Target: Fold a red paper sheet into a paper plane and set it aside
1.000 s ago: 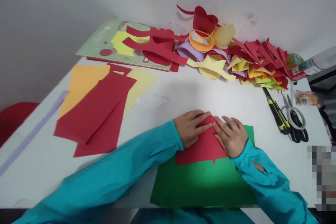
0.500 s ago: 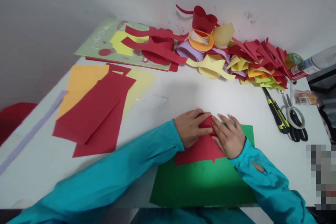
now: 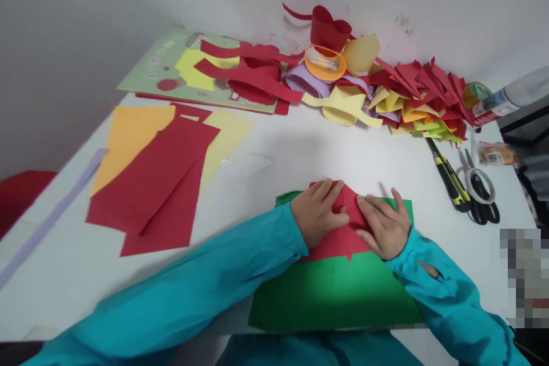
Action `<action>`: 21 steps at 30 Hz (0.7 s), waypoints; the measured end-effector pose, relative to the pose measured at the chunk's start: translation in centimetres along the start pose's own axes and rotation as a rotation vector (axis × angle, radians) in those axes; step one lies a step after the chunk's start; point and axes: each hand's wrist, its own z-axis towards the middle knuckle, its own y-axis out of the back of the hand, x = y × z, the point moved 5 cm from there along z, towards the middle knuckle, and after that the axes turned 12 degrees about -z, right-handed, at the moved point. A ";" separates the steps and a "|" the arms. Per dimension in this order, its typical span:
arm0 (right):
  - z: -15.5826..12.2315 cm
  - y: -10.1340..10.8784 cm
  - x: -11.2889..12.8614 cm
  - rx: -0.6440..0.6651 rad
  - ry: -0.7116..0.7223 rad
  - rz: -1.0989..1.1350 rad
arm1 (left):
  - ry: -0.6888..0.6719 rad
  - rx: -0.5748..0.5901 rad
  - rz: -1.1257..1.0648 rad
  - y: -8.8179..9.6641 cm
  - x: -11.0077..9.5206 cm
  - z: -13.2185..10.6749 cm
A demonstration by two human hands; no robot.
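Note:
A folded red paper piece (image 3: 348, 226) lies on a green sheet (image 3: 334, 291) near the table's front edge. My left hand (image 3: 317, 211) rests flat on the red piece's left half, fingers stretched toward its top. On the right half lies my right hand (image 3: 384, 223), fingers spread and pressing down. The fingertips of both hands nearly meet at the red paper's folded peak. Both arms wear turquoise sleeves.
Red, orange and yellow sheets (image 3: 154, 171) lie at the left, with a lilac strip (image 3: 47, 223) beside them. A heap of folded and curled paper pieces (image 3: 377, 91) lines the wall. A utility knife (image 3: 448, 180), scissors (image 3: 482, 194) and a tape roll sit at the right.
Both hands have shifted slightly apart and flattened on the red paper, whose top fold now lies lower. The green sheet's far left corner has come into view.

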 end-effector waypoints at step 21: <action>-5.1 2.3 -2.0 -0.113 0.077 -0.061 | 0.003 -0.044 -0.031 -0.5 0.5 -0.5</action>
